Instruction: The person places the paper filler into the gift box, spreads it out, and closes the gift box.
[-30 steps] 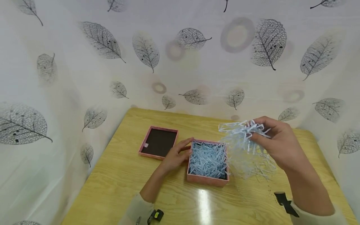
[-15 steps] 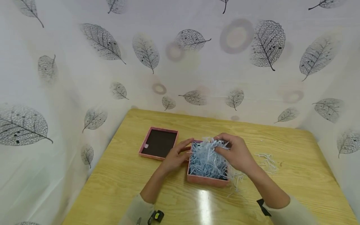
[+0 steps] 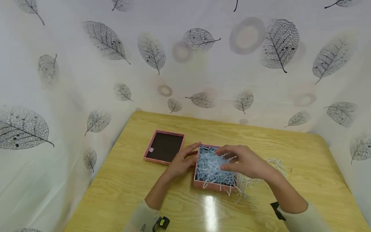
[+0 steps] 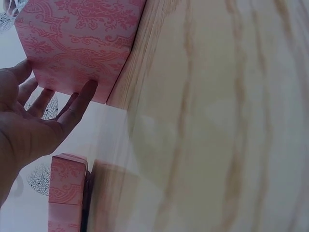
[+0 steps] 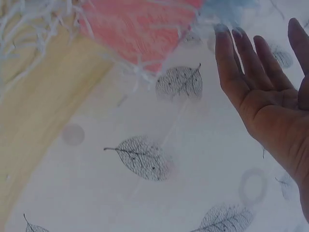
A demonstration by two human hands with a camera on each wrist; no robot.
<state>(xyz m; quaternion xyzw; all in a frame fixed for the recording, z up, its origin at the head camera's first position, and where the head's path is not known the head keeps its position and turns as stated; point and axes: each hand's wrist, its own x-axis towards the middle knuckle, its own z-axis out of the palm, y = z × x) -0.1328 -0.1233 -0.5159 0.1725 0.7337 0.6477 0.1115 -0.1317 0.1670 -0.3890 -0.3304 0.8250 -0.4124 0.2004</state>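
Note:
A pink patterned box (image 3: pixel 211 186) is filled with pale blue shredded paper (image 3: pixel 210 169), and a few strips hang over its front wall. My left hand (image 3: pixel 180 165) rests its fingertips against the box's left side. In the left wrist view, the fingers (image 4: pixel 77 104) are spread against the box wall (image 4: pixel 82 46). Over the right part of the shredded paper hovers my right hand (image 3: pixel 246 161), its fingers parted and gripping nothing. The right wrist view shows those fingers (image 5: pixel 256 67) extended, the box (image 5: pixel 145 31) beside them.
The box's lid (image 3: pixel 166 147) lies inside up, to the left behind my left hand. Loose paper strips (image 3: pixel 245 183) are scattered right of the box on the wooden table (image 3: pixel 121 193). A leaf-printed curtain (image 3: pixel 214 77) surrounds the table's back and sides.
My right hand brought a clump of shredded paper from the right into the box and let go of it. Strips fell to the table. My left hand stayed at the box's side.

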